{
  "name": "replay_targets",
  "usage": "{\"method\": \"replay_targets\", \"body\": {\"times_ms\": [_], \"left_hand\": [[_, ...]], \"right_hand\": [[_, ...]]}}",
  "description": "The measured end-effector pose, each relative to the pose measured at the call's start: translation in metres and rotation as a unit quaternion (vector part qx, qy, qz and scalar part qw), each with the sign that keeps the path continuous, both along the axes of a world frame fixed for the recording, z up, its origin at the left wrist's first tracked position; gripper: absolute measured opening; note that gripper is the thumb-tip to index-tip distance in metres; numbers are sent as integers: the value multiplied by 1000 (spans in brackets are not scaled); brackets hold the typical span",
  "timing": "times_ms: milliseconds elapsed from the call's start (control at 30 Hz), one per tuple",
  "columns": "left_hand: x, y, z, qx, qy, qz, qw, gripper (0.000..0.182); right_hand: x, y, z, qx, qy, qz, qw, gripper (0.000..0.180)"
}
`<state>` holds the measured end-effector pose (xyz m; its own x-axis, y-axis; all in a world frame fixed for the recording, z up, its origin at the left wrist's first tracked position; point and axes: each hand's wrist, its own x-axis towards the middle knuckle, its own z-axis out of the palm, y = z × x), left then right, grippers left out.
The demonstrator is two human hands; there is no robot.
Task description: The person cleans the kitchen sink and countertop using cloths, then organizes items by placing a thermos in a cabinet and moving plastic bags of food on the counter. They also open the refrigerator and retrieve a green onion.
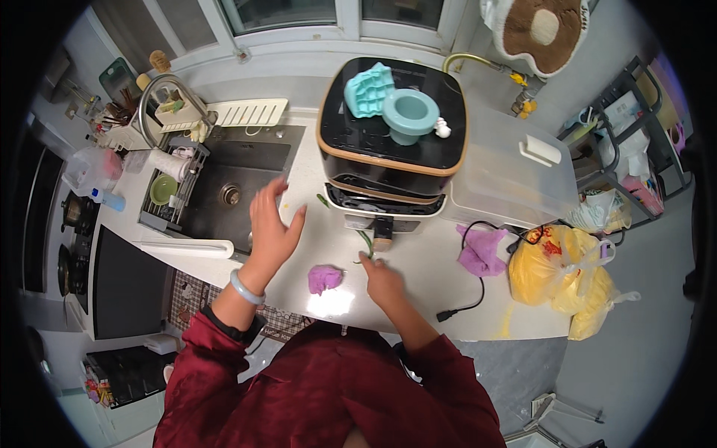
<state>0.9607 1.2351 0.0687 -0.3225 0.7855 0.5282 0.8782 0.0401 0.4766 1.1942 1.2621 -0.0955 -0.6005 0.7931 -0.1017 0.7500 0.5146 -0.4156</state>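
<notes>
My left hand [274, 227] is raised near the sink's right edge, fingers apart, holding nothing. My right hand [383, 278] is at a thin green vegetable piece [365, 242] on the white countertop, just below the handle [383, 232] of a black air fryer [392, 173]; whether its fingers grip the piece is unclear. Another green piece [322, 200] lies left of the appliance. A crumpled purple cloth [325, 279] rests on the counter between my hands. A second purple cloth [483, 252] is to the right, beside a black power cord [483, 291]. Teal silicone molds [411, 115] sit on the fryer's top.
The steel sink [224, 168] with a curved faucet and a dish rack [173, 190] lies at the left. A lidded translucent box [512, 168] stands right of the fryer. Yellow plastic bags [552, 274] sit at the counter's right end, near a black rack [627, 134].
</notes>
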Motion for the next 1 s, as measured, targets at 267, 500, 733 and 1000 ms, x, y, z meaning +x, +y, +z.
{"method": "replay_targets", "body": {"times_ms": [267,500,733,1000], "left_hand": [[-78,-85,-60,-123,-97,16,988,55],[-82,-93,-71,-167,-148,-155,962,41],[-30,-73,-96,-145,-169,-307,925,46],[-36,-53,-131,-259,-296,-252,884,26]], "right_hand": [[-25,0,-4,91,-33,-2,995,10],[-34,-31,22,-55,188,-79,977,9],[-63,-50,50,-299,430,-193,830,2],[-93,-63,58,-347,496,-151,781,3]]}}
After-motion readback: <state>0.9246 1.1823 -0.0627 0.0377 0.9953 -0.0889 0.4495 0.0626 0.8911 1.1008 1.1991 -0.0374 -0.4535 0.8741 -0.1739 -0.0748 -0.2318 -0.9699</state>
